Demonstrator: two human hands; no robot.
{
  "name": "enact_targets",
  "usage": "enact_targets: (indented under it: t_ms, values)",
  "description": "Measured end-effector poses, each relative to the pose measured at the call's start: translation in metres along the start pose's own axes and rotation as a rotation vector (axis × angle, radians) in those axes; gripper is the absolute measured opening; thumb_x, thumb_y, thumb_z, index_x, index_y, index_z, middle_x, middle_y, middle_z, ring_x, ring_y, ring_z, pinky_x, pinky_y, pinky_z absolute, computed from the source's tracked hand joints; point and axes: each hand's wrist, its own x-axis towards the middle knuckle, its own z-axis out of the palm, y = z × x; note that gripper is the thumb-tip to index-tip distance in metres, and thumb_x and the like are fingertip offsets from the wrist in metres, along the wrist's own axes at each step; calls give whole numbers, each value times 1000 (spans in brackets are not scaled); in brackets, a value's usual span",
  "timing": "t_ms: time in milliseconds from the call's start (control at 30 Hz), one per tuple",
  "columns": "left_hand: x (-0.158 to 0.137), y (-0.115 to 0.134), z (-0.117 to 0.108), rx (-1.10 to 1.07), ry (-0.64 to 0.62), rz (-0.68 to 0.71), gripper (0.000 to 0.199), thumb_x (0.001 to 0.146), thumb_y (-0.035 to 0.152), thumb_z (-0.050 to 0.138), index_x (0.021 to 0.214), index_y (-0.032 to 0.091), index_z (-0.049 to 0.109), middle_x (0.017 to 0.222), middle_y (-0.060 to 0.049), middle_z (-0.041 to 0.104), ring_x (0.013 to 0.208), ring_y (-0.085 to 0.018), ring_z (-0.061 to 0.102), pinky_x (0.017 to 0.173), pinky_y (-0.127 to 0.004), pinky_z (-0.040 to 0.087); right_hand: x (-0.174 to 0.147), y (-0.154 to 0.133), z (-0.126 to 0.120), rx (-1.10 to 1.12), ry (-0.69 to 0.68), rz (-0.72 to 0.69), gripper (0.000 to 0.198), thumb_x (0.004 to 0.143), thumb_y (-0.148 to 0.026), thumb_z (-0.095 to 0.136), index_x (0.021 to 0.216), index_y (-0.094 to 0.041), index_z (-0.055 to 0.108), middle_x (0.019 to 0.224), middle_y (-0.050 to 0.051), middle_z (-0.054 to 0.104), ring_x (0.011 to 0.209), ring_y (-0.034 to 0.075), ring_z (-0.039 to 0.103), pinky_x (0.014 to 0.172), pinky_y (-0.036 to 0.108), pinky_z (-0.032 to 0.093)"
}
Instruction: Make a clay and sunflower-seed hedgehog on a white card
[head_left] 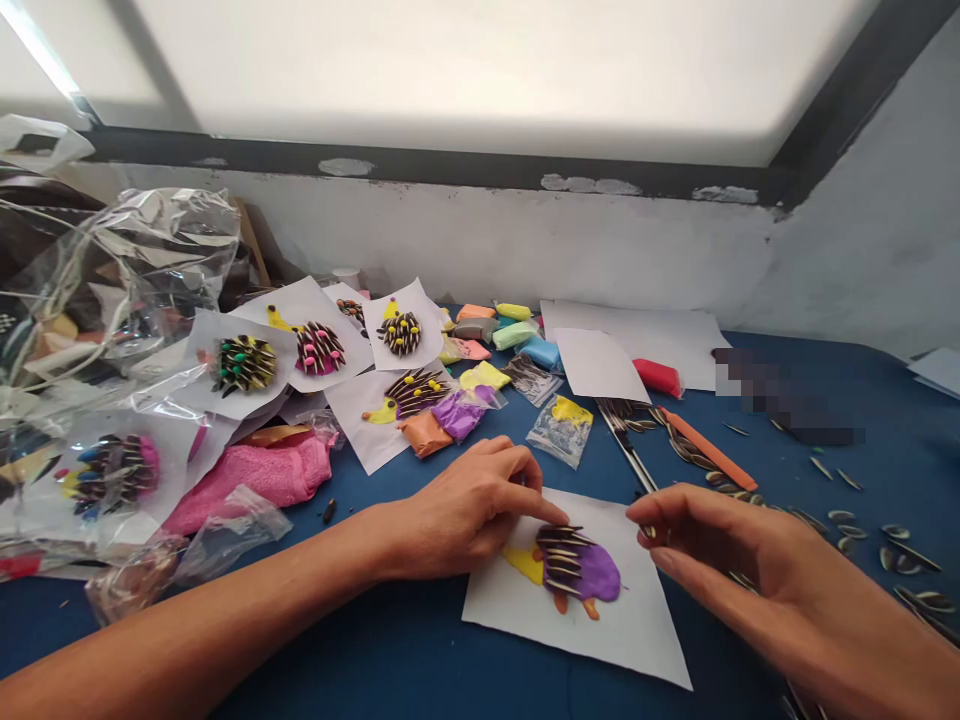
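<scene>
A clay hedgehog [600, 572] lies on a white paper sheet [622, 650], with a purple body, yellow head and orange feet. Rows of striped sunflower seeds [562, 570] stick out of the purple part nearest the head; the rear is bare purple clay. My left hand [480, 505] rests over the sheet's upper left, index finger stretched to the topmost seeds and the other fingers curled, holding nothing that I can see. Just right of the hedgehog, my right hand [757, 570] pinches a sunflower seed [646, 531] between thumb and fingertips, apart from the clay.
Loose seeds [904, 550] lie scattered at the right, beside an orange stick-like tool [709, 448]. Packets of coloured clay [540, 352] and a small bag of yellow clay [562, 430] lie behind. Finished hedgehogs [247, 362], a pink towel [255, 480] and plastic bags [157, 250] crowd the left.
</scene>
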Motion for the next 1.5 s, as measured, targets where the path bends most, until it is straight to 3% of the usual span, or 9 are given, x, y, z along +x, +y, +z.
enact_targets:
  t_ms: [233,500,700,967,1500]
  values:
    - [0,1,-2,21,-1,12,46,85,-3,45,113,22,72,102,-7,60,94,-17,52,88,-35,42,-6,-1,16,-121,44,-179,20,95,-27,50,86,-29,68,79,-3,67,62,10,64,53,18,51]
    - [0,-1,-1,31,10,28,45,86,-2,46,113,23,72,100,-6,60,93,-17,53,86,-34,43,-9,4,29,-281,92,-309,25,96,-17,44,105,-26,66,89,2,67,74,12,68,63,19,55]
    - [0,1,-1,39,1,11,47,86,-1,45,114,24,72,104,-7,60,94,-18,52,86,-35,43,-11,8,35,-337,63,-317,19,95,-18,48,89,-27,63,82,0,67,67,13,67,57,22,52]
    - [0,0,-2,40,-6,4,48,84,-2,45,114,23,72,103,-7,60,93,-19,51,86,-34,42,-11,9,41,-381,47,-314,22,95,-16,46,96,-26,65,89,3,69,72,14,69,60,23,54]
    - [0,0,0,47,0,12,46,87,1,43,114,25,72,105,-8,60,94,-18,52,87,-35,42,-11,12,53,-487,80,-352,17,92,-14,49,83,-24,61,79,2,62,68,16,64,57,26,51]
